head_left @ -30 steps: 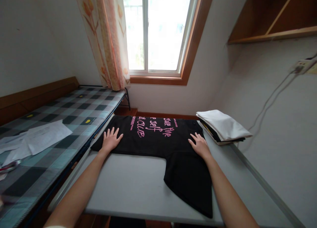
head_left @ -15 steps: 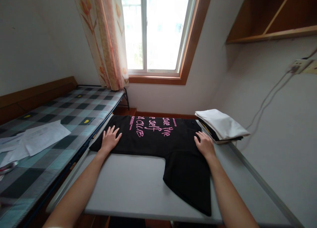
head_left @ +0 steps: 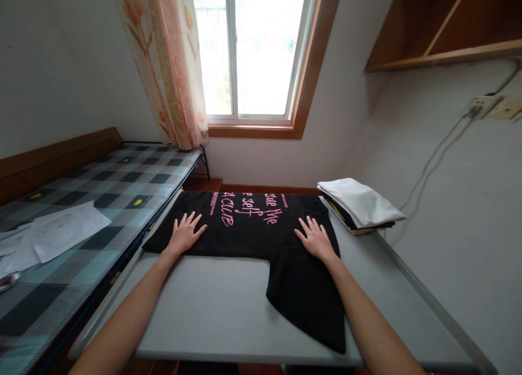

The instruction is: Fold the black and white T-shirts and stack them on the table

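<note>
A black T-shirt (head_left: 244,239) with pink lettering lies folded lengthwise on the white table (head_left: 204,304), one sleeve pointing towards me. Flat on its left end, near the hem, rests my left hand (head_left: 187,235), fingers spread. My right hand (head_left: 315,238) lies open on the cloth at the right, near the shoulder and above the sleeve. Neither hand grips the fabric. The part of the shirt beneath each palm is hidden.
A stack of folded clothes (head_left: 359,204), white on top, sits at the table's back right. Left of the table stands a bed (head_left: 134,201) with papers (head_left: 67,231) on its checked mattress. A wooden shelf (head_left: 444,54) and a plugged-in cord (head_left: 438,144) are on the right wall.
My right hand has slid left from the shirt's right edge onto its body. My left hand has shifted slightly right across the cloth. The view has moved a little.
</note>
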{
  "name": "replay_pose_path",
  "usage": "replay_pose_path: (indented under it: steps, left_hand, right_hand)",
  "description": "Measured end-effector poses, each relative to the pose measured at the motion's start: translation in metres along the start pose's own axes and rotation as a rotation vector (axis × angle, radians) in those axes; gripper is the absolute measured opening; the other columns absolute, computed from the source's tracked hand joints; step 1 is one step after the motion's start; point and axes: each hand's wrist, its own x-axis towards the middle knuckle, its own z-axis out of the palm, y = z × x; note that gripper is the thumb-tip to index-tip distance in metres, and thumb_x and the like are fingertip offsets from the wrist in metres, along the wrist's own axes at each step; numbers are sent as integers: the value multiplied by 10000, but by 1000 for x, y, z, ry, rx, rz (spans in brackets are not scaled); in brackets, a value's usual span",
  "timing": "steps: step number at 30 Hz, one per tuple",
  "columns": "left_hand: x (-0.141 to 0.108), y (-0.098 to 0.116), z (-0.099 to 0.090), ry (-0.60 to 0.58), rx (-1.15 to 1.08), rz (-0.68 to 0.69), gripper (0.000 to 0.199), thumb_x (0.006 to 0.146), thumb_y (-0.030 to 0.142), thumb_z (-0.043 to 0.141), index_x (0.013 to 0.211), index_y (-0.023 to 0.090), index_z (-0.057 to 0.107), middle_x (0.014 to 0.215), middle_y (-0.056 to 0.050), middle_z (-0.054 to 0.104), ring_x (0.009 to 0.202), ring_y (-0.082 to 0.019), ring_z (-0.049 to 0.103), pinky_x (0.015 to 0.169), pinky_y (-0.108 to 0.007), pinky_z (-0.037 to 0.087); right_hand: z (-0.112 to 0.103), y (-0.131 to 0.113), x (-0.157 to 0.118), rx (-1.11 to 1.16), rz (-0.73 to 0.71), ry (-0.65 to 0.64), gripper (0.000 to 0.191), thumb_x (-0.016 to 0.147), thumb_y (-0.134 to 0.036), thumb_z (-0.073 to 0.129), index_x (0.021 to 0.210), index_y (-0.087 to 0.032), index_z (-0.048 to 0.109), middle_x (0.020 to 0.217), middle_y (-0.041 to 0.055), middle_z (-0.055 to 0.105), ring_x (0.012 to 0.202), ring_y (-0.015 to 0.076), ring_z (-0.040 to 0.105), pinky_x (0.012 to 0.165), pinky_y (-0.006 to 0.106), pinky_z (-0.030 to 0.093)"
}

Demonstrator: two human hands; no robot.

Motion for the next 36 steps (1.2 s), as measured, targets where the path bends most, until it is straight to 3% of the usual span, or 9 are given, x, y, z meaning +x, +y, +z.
replay_pose_path:
  steps: [6,10,15,24,36]
  left_hand:
    - [8,-5,-3,-68,-95,85,556,935,587,279,1375,310,475,1529,-60,317,1429,-294,209,1130,-559,158]
    - [8,-2,-1,-18,-48,41,535,938,554,318,1386,301,465,1521,-61,334,1419,-301,238,1125,-553,188]
    - [4,3,2,-14,19,-53,603,920,575,338,1447,286,370,1542,-67,285,1412,-375,211,1092,-627,186]
    - [1,5,1,-22,42,-32,608,926,569,319,1460,281,343,1547,-58,274,1420,-363,191,1102,-616,168]
    - [1,6,1,-22,40,-37,601,927,559,328,1459,281,347,1544,-61,280,1421,-358,191,1105,-611,169]
  right_hand:
    - [-2,12,12,28,-11,11,643,928,-583,288,1479,-255,320,1563,78,229,1435,249,177,1148,448,169]
    - [2,15,14,42,-9,41,636,924,-583,290,1470,-259,339,1555,76,255,1428,253,201,1141,464,184]
    - [5,13,11,11,-1,55,635,927,-579,271,1472,-259,335,1550,74,269,1425,253,211,1136,466,188]
    - [8,15,6,-48,-26,78,617,935,-534,301,1472,-235,338,1551,93,258,1425,262,210,1133,463,199]
    - [7,23,4,58,-57,81,591,926,-525,335,1439,-239,404,1534,86,303,1418,259,237,1134,463,218]
